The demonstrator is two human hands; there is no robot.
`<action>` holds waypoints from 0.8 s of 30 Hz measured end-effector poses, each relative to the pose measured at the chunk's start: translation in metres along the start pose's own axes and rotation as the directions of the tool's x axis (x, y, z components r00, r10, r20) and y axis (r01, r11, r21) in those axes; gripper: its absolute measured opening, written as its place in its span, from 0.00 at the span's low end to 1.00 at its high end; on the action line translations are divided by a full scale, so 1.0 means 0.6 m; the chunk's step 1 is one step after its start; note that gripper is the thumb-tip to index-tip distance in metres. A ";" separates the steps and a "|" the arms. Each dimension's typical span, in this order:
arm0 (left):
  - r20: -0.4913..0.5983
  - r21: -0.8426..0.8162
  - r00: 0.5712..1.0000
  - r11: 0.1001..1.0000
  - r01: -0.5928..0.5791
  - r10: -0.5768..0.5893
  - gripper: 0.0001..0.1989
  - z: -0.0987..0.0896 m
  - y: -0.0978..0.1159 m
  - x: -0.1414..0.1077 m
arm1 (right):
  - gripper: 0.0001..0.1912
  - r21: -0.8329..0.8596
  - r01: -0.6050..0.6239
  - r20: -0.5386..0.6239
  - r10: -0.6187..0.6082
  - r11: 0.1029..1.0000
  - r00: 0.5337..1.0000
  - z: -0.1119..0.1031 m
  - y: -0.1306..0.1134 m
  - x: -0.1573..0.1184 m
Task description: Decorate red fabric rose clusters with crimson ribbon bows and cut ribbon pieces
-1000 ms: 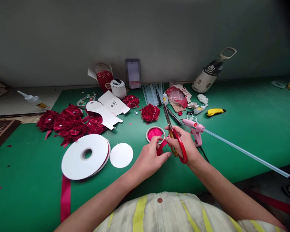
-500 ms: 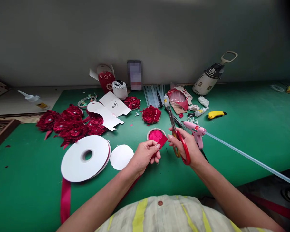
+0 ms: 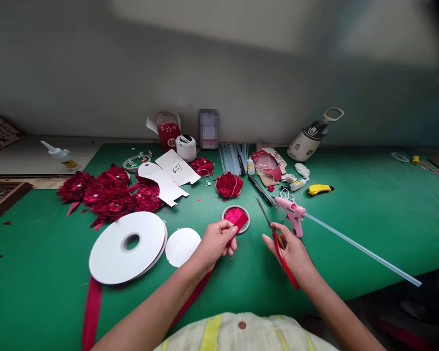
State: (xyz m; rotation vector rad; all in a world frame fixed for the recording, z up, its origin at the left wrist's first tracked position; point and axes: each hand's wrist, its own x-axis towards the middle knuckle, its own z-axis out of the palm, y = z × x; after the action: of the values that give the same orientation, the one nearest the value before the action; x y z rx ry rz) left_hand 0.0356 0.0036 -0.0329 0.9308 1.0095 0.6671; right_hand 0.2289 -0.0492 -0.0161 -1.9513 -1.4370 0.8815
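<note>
My left hand [image 3: 219, 240] pinches the end of a dark red ribbon [image 3: 240, 222], whose length trails down toward my body. Just beyond those fingers lies a round ring-shaped holder [image 3: 248, 225] with pink-red ribbon pieces inside, partly covered by the held ribbon. Red-handled scissors [image 3: 286, 262] rest in my right hand [image 3: 290, 246], blades pointing up and to the left, with the thumb apart from the handles. A white ribbon spool [image 3: 109, 248] lies left of my left arm, beside a white paper disc [image 3: 183, 247].
Red ribbon flowers [image 3: 109, 195] are heaped at the left, and one more flower [image 3: 229, 185] sits in the middle. A pink glue gun [image 3: 292, 210] with a long glue stick lies right of the scissors. A yellow cutter [image 3: 320, 189] and a tilted bottle [image 3: 303, 144] are farther back.
My right hand has drawn the scissors down and right, away from the ribbon, and its grip has loosened. My left hand keeps its pinch on the ribbon. The whole view has shifted slightly.
</note>
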 end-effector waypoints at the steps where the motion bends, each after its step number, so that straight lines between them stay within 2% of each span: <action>1: -0.013 0.015 1.000 1.000 -0.011 0.011 0.14 -0.003 -0.003 0.002 | 0.23 -0.028 -0.019 -0.005 0.018 0.999 1.000 0.000 0.002 0.003; 7: -0.058 0.041 0.997 0.998 -0.052 0.055 0.15 -0.021 -0.014 0.015 | 0.29 -0.103 -0.156 0.102 0.166 0.982 0.981 -0.003 0.016 0.020; 12: -0.044 0.049 0.995 0.995 -0.088 0.090 0.16 -0.022 -0.016 0.014 | 0.26 -0.274 -0.001 0.043 0.013 0.962 0.999 -0.002 0.020 0.026; 19: -0.038 0.061 0.991 0.990 -0.125 0.127 0.15 -0.022 -0.023 0.015 | 0.24 -0.399 -0.022 0.014 0.030 0.917 0.999 0.014 0.028 0.009; 24: -0.033 0.067 0.989 0.988 -0.141 0.143 0.15 -0.021 -0.023 0.015 | 0.25 -0.515 0.000 0.012 0.008 0.857 1.000 0.007 0.015 -0.020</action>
State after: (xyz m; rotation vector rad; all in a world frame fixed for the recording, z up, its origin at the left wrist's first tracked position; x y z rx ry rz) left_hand 0.0281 0.0090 -0.0517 1.0571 1.0090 0.7776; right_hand 0.2286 -0.0629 -0.0232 -2.3292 -1.8186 0.5388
